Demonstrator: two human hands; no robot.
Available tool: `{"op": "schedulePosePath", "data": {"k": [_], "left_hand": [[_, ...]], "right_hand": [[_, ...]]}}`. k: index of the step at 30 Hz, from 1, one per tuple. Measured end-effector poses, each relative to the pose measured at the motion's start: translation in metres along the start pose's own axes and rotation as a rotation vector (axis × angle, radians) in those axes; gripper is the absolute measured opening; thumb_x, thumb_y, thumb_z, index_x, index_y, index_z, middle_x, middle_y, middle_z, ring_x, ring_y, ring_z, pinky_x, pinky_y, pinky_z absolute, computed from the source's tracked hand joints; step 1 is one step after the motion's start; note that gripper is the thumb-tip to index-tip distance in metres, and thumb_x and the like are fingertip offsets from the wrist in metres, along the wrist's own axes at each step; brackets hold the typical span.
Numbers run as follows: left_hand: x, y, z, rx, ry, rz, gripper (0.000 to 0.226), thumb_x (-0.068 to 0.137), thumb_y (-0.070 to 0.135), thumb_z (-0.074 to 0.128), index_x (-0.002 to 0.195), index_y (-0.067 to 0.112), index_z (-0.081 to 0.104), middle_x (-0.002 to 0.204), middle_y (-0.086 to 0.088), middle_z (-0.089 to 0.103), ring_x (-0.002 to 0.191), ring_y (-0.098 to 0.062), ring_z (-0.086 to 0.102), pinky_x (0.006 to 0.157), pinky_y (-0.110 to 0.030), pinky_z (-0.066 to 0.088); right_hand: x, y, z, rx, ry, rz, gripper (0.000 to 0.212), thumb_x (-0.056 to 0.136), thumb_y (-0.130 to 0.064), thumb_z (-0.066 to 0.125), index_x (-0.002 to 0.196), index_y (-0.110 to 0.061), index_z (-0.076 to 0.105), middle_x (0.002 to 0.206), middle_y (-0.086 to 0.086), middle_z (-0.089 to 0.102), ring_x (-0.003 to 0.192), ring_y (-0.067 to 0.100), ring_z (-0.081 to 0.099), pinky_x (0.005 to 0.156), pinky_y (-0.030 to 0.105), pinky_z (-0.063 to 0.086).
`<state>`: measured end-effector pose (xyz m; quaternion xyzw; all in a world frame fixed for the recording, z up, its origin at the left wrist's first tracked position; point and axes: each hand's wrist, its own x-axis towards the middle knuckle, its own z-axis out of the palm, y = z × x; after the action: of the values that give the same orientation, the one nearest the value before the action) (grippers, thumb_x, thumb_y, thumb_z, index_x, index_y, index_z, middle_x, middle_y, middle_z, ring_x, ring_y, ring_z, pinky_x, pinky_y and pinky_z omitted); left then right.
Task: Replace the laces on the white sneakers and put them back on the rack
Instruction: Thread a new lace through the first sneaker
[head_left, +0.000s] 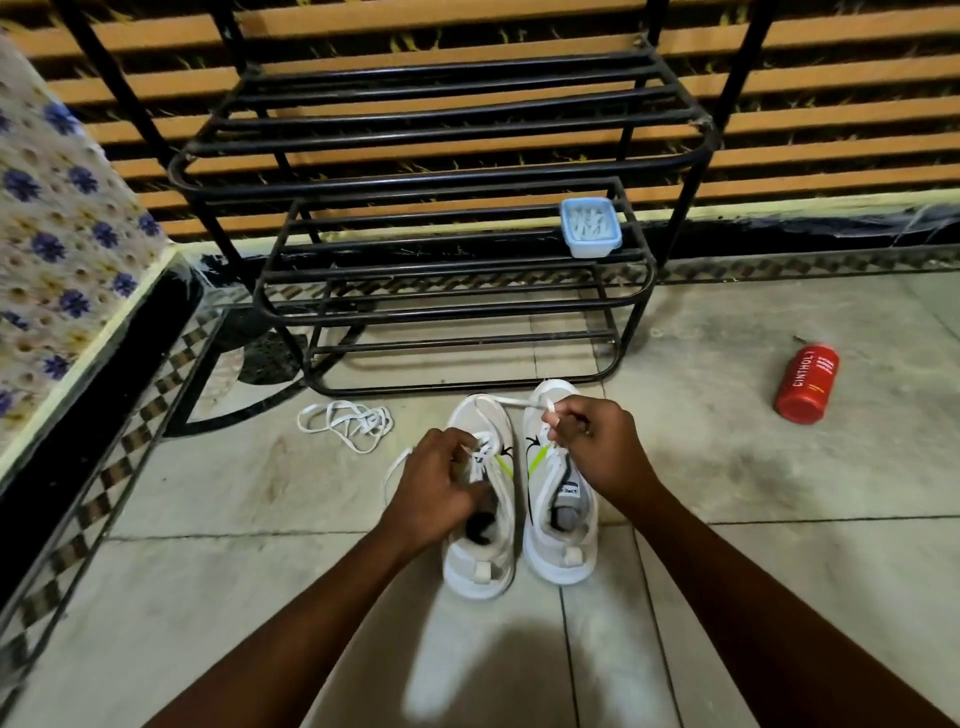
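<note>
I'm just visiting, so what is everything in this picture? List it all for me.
rack: one, black, against the wall
box: one, pale blue, on the rack's lower shelf, right end
sneakers: two, white, side by side on the floor before the rack
lace: one, white, stretched over the sneakers' toes
loose lace: one, white, on the floor left of the sneakers
bottle: one, red, lying on the floor at right
cloth: one, blue-flowered, far left
left hand: pinches lace at the left sneaker
right hand: pinches lace above the right sneaker

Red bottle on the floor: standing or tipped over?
Tipped: the red bottle lies on its side on the floor tiles.
</note>
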<state>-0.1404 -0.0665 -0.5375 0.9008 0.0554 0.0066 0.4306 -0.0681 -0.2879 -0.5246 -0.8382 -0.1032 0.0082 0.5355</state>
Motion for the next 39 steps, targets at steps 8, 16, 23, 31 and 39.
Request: {"op": "schedulePosePath", "data": {"k": [8, 16, 23, 31, 39], "left_hand": [[-0.006, -0.015, 0.0, -0.039, 0.089, -0.054, 0.019, 0.083, 0.025, 0.078, 0.1, 0.017, 0.072, 0.081, 0.007, 0.069, 0.071, -0.001, 0.063, 0.069, -0.018, 0.05], [-0.008, -0.03, -0.006, -0.555, 0.018, -0.394, 0.011, 0.094, -0.003, 0.062, 0.09, 0.001, 0.072, 0.056, 0.002, 0.056, 0.046, -0.012, 0.051, 0.055, -0.024, 0.041], [-0.008, -0.033, -0.005, -0.645, -0.015, -0.439, 0.009, 0.096, 0.0, 0.062, 0.098, -0.001, 0.071, 0.065, -0.003, 0.061, 0.054, -0.014, 0.057, 0.058, -0.025, 0.046], [-0.008, -0.03, -0.006, -0.683, -0.028, -0.457, 0.011, 0.097, 0.001, 0.062, 0.097, 0.004, 0.072, 0.064, 0.003, 0.065, 0.059, -0.013, 0.06, 0.061, -0.024, 0.048], [-0.009, -0.021, -0.008, -0.72, -0.039, -0.448, 0.016, 0.099, 0.001, 0.06, 0.092, 0.011, 0.07, 0.061, 0.008, 0.063, 0.058, -0.012, 0.057, 0.053, -0.019, 0.046]], "right_hand": [[-0.002, -0.018, 0.04, 0.242, -0.119, 0.127, 0.007, 0.091, 0.007, 0.063, 0.085, 0.006, 0.065, 0.075, 0.017, 0.074, 0.06, 0.013, 0.068, 0.06, 0.023, 0.052], [0.0, -0.02, 0.071, 0.043, -0.142, -0.015, 0.01, 0.079, -0.002, 0.076, 0.074, -0.008, 0.069, 0.065, 0.0, 0.069, 0.061, 0.019, 0.065, 0.064, 0.036, 0.055], [0.002, -0.022, 0.093, -0.139, -0.075, -0.071, 0.03, 0.07, 0.001, 0.078, 0.063, -0.024, 0.062, 0.065, -0.018, 0.068, 0.064, 0.005, 0.066, 0.064, 0.03, 0.051], [-0.002, -0.018, 0.101, -0.285, -0.053, -0.111, 0.02, 0.07, -0.016, 0.08, 0.069, -0.026, 0.062, 0.062, -0.014, 0.064, 0.068, 0.009, 0.062, 0.068, 0.035, 0.051], [0.004, -0.023, 0.097, -0.684, -0.24, -0.306, 0.013, 0.067, -0.029, 0.06, 0.08, -0.027, 0.058, 0.065, -0.003, 0.059, 0.071, 0.027, 0.061, 0.068, 0.036, 0.043]]}}
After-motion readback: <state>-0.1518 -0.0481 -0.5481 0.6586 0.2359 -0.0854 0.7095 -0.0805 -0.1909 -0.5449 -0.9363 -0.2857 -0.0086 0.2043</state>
